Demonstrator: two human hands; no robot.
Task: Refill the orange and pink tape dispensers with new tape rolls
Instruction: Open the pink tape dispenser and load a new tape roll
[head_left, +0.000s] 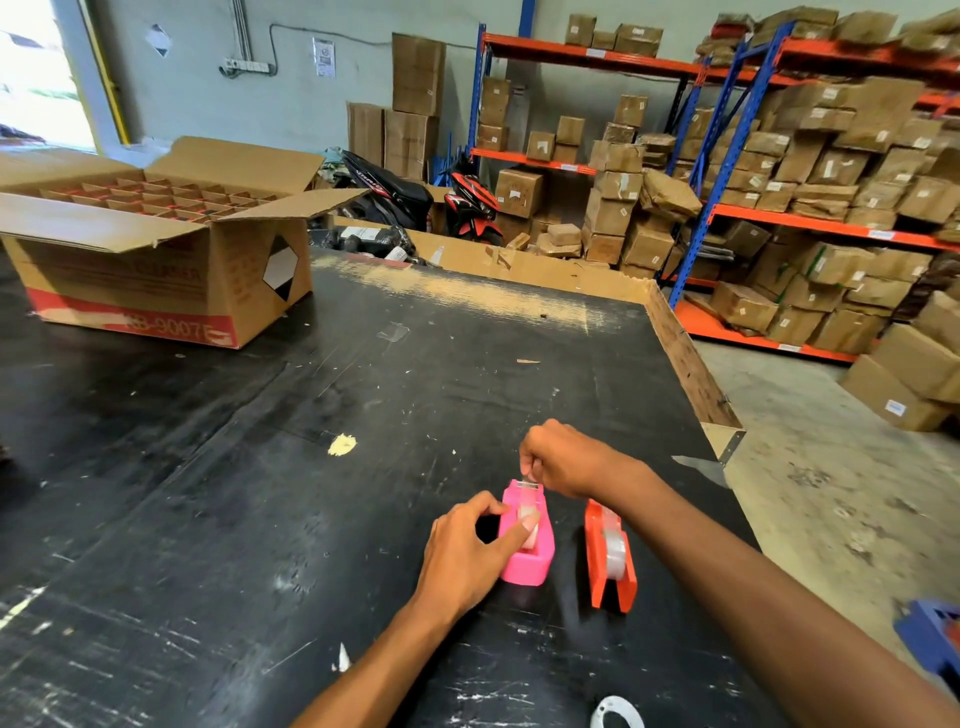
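Observation:
The pink tape dispenser (529, 551) stands on the black table (260, 493) with a clear tape roll (530, 525) seated in it. My left hand (467, 551) grips the dispenser's left side, thumb resting on the roll. My right hand (561, 460) pinches the tape's free end just above the cutter at the dispenser's far end. Right beside it stands the orange tape dispenser (610, 558), also with a clear roll (615, 553) inside. My right forearm crosses just above the orange one.
A large open cardboard box (156, 270) with dividers sits at the far left of the table. A white ring (615, 712) lies at the near edge. A blue object (930, 639) is at the right. Shelves of boxes stand beyond the table's right edge.

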